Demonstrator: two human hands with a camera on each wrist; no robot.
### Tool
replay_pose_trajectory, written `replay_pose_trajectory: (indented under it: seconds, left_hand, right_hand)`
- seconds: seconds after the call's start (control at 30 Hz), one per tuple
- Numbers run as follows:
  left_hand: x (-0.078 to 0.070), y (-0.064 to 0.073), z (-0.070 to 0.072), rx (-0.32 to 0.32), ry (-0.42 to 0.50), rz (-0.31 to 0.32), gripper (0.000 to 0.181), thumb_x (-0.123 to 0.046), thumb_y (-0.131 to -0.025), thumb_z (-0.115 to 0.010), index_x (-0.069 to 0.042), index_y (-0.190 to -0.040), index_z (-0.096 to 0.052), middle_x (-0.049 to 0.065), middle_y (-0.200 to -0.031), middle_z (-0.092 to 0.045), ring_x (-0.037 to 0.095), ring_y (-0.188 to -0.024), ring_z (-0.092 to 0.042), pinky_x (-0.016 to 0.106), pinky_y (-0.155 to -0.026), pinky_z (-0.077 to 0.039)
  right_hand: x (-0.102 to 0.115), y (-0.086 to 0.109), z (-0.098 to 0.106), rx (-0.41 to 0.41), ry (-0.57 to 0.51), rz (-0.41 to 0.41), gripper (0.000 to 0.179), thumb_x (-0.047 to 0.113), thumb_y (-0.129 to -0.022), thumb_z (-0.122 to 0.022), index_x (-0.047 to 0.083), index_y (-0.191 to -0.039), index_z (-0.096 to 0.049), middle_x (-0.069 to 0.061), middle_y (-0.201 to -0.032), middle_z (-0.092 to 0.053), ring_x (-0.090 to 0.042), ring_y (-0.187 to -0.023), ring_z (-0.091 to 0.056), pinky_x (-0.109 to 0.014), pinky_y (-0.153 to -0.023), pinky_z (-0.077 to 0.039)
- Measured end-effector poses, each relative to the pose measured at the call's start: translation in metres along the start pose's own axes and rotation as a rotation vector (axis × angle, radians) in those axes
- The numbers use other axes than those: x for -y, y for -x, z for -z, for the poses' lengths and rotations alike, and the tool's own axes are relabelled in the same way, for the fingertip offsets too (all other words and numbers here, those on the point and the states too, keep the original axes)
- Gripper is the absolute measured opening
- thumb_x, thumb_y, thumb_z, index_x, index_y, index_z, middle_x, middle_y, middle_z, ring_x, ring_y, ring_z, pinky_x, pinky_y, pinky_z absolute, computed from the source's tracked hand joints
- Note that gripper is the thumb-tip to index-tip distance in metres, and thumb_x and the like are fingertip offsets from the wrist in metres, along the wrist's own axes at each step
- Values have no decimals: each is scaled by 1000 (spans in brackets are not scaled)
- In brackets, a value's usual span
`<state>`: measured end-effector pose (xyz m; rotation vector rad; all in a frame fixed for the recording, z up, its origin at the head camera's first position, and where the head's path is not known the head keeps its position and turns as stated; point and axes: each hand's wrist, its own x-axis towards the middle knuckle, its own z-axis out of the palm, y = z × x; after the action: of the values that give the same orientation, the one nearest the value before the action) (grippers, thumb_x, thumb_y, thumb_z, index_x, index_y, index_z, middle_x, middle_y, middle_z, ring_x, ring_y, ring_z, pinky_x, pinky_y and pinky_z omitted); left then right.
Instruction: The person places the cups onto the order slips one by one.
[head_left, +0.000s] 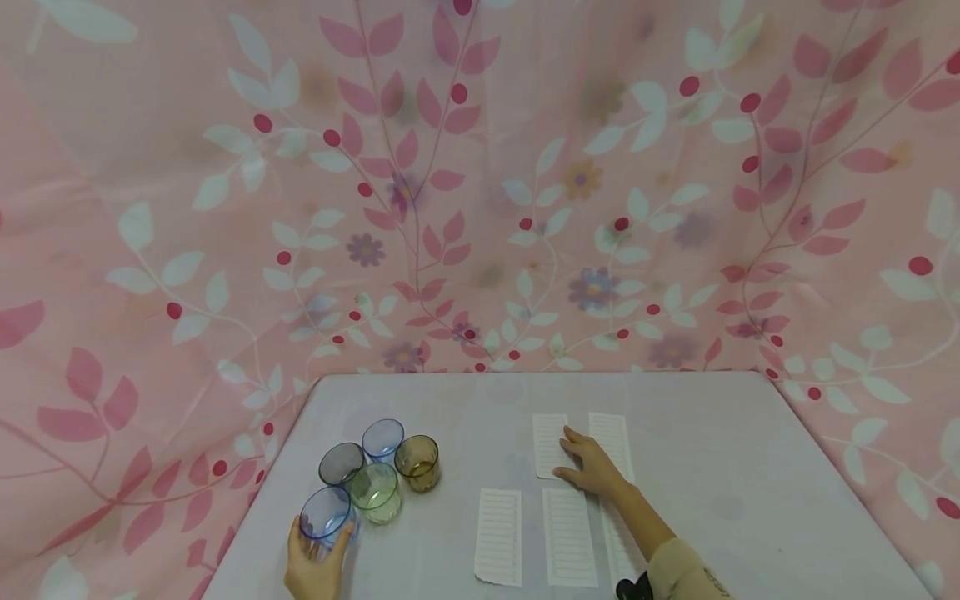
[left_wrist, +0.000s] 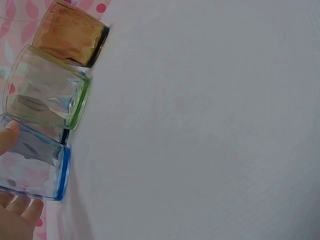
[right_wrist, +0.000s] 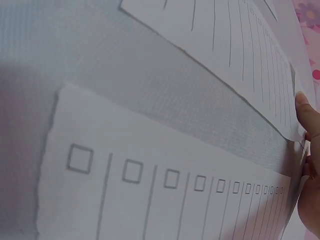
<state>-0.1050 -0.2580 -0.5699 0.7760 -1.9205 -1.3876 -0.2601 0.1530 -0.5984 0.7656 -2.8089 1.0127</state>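
My left hand [head_left: 313, 567] grips a clear blue glass [head_left: 327, 518] at the table's front left, thumb on one side and fingers on the other. In the left wrist view this blue glass [left_wrist: 32, 167] stands beside a green glass [left_wrist: 50, 92]. Close to it in the head view are a grey glass [head_left: 341, 464], the green glass [head_left: 377, 496], a brown glass [head_left: 417, 463] and another blue glass [head_left: 382, 440]. My right hand [head_left: 592, 467] lies over the lined paper slips, fingers extended, its fingertips at a back slip [head_left: 550, 442]. Part of the slips is hidden under that arm.
Further slips lie on the white table [head_left: 712, 467]: a front left slip [head_left: 498, 533], a front middle slip [head_left: 568, 542] and a back right slip [head_left: 611, 437]. Small printed boxes mark a near slip [right_wrist: 150, 195]. A pink floral cloth [head_left: 480, 250] hangs behind the table.
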Motion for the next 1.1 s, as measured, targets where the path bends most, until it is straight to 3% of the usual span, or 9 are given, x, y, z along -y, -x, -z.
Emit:
replay_pose_trajectory:
  seconds: [0.33,0.57,0.73,0.87,1.1]
  left_hand:
    - [-1,0,2,8,21,-3,84,-8,-71,-81,7,-140,-35,38,-133,-39,55,-114,-45,0,-89,-33]
    - [0,-1,3,19,18,30,86,-9,-71,-81,6,-141,-35,39,-132,-39,55,-115,-45,4,-93,-35]
    - [0,0,3,19,18,53,86,-9,-70,-82,5,-141,-35,38,-132,-39,55,-115,-45,9,-95,-36]
    - [1,-1,1,6,15,52,86,-11,-70,-83,4,-140,-37,37,-133,-40,55,-113,-46,4,-90,-37]
    - [1,0,0,-19,28,60,86,-12,-68,-84,3,-140,-38,35,-133,-42,55,-111,-48,-5,-77,-34]
  right_hand:
    - [1,2,-4,-76,-16,-42,67,28,-78,-76,-17,-122,-52,-28,-133,-48,-45,-124,-42,-55,-103,-36]
    - [3,2,1,-23,-82,-88,68,30,-79,-75,-15,-124,-50,-26,-137,-44,-43,-129,-38,-53,-107,-32]
    - [2,4,8,-8,-94,-24,62,23,-80,-75,-18,-121,-52,-30,-135,-44,-47,-127,-38,-58,-104,-31]
    - [0,4,8,-32,-71,40,56,18,-79,-75,-18,-117,-54,-32,-131,-47,-49,-123,-41,-58,-102,-33]
    - [-2,3,2,-50,-70,14,58,22,-79,-75,-16,-117,-55,-30,-131,-49,-48,-124,-41,-58,-102,-35]
